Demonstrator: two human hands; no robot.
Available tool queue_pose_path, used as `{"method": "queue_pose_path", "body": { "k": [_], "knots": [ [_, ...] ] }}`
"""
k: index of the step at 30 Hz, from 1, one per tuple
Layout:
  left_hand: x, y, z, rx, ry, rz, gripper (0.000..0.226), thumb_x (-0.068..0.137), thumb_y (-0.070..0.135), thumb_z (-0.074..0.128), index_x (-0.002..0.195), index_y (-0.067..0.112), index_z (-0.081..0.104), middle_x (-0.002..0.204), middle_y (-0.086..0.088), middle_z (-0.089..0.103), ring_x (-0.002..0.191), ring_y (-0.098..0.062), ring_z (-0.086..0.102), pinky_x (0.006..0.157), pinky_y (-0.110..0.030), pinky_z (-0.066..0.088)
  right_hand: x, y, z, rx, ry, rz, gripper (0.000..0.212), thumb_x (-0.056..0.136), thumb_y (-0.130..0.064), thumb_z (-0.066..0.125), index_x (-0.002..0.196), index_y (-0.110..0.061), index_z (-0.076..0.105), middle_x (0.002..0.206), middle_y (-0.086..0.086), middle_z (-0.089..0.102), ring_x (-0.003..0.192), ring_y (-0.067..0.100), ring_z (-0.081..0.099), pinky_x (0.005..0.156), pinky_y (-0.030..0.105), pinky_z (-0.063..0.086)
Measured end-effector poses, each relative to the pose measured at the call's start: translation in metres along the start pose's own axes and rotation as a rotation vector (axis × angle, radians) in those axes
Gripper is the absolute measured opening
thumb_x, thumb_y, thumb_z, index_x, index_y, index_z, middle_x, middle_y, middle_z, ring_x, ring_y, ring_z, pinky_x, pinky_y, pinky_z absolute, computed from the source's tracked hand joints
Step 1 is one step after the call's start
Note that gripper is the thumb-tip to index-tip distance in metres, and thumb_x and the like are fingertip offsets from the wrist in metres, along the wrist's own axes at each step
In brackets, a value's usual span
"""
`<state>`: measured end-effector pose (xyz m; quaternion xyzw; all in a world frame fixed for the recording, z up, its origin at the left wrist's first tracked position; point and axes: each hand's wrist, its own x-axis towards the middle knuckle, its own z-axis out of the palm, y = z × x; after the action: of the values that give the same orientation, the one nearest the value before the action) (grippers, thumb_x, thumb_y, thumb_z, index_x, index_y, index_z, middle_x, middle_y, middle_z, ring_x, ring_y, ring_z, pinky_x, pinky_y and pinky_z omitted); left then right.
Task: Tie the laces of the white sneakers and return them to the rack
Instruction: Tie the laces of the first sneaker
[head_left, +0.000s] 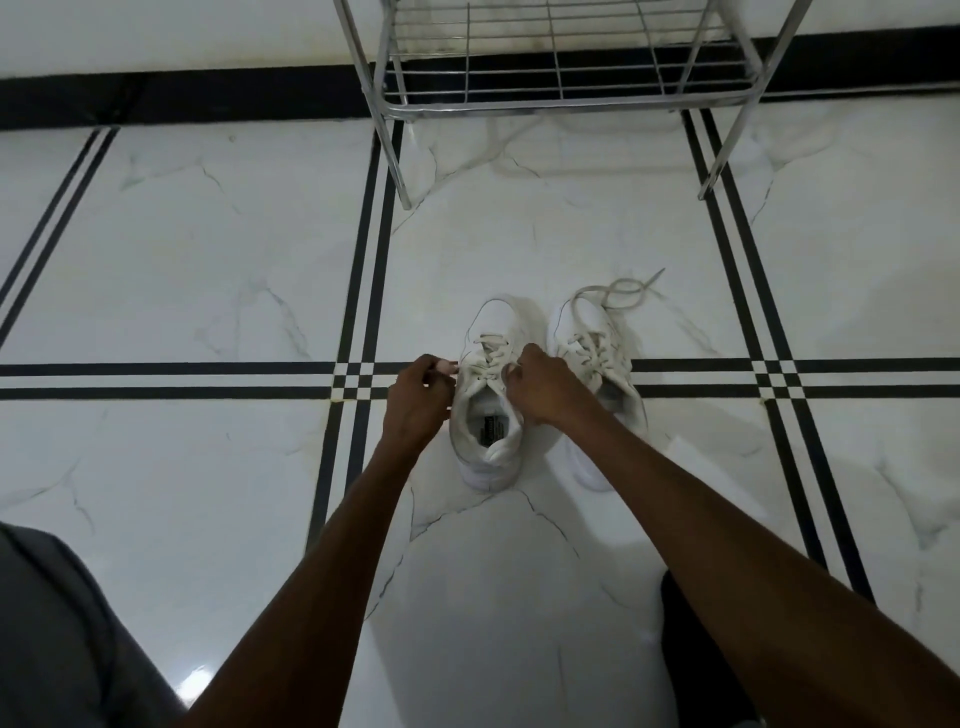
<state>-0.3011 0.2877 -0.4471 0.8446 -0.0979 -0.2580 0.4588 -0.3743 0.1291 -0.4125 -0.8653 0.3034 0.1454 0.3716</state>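
The wire shoe rack (561, 78) stands at the far end of the marble-look floor (208, 234), against the wall, and the shelf in view has nothing on it. Both white sneakers sit side by side on the floor well short of the rack, toes aimed at it, heels toward the person, so each one's long axis runs pretty much straight from the person to the rack.

The left sneaker (488, 400) is the one being worked on. The left hand (418, 397) is closed at its left edge, fingers pinched on what looks like a lace end, and the right hand (543, 382) is closed over the right side of the lacing, apparently gripping the other end. The hands sit apart with the shoe's tongue between them. Whether a knot has formed yet is impossible to tell, since the fingers cover it.

What could go wrong: pulling unevenly could drag this light shoe sideways on the slick tile or leave a lopsided bow that slips loose.

The right sneaker (597, 364) is clearly untied, and its loose lace (628, 291) trails past the toe onto the floor. Lifting that shoe early could snag the lace on the rack wires.
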Motion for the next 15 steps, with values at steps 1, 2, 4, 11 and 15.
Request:
{"method": "queue_pose_path", "body": {
  "k": [1,2,4,11,15],
  "knots": [
    [-0.001,0.000,-0.004,-0.045,-0.003,-0.019,0.031,0.099,0.040,0.048,0.108,0.018,0.069,0.104,-0.004,0.075,0.097,-0.027,0.073,0.083,-0.052,0.063,0.004,-0.002,0.000,0.061,-0.015,0.010,0.028,0.096,-0.030,0.044,0.106,-0.005,0.049,0.109,0.023,0.065,0.100,0.039,0.066,0.073,0.036,0.049],
    [-0.001,0.000,-0.008,-0.078,-0.005,-0.032,0.035,0.099,0.046,0.047,0.111,0.021,0.069,0.109,-0.002,0.075,0.100,-0.025,0.073,0.085,-0.052,0.062,0.005,-0.005,0.000,0.109,-0.038,0.020,0.031,0.095,-0.033,0.043,0.103,-0.005,0.050,0.108,0.022,0.066,0.098,0.040,0.067,0.079,0.040,0.055],
    [-0.002,0.000,-0.019,-0.164,0.002,-0.064,0.037,0.104,0.045,0.045,0.116,0.020,0.069,0.114,-0.003,0.074,0.103,-0.024,0.073,0.088,-0.049,0.062,0.007,-0.013,0.005,0.180,-0.067,0.017,0.031,0.094,-0.033,0.043,0.105,-0.005,0.053,0.107,0.020,0.067,0.096,0.039,0.068,0.086,0.049,0.058],
    [0.003,-0.017,-0.059,-0.272,0.146,-0.164,0.043,0.109,0.040,0.040,0.123,0.011,0.070,0.118,-0.008,0.074,0.097,-0.021,0.072,0.081,-0.038,0.059,0.009,-0.047,0.030,0.241,-0.128,-0.068,0.025,0.095,-0.020,0.038,0.110,-0.008,0.055,0.110,0.017,0.064,0.099,0.036,0.066,0.088,0.053,0.057],
    [0.003,-0.008,-0.057,0.006,0.283,-0.059,0.045,0.105,0.043,0.044,0.122,0.010,0.068,0.119,-0.007,0.073,0.109,-0.024,0.068,0.092,-0.038,0.053,0.009,-0.042,0.024,0.167,-0.110,-0.096,0.027,0.097,-0.016,0.041,0.117,-0.008,0.057,0.113,0.015,0.067,0.099,0.033,0.067,0.089,0.048,0.056]
  ]
}}
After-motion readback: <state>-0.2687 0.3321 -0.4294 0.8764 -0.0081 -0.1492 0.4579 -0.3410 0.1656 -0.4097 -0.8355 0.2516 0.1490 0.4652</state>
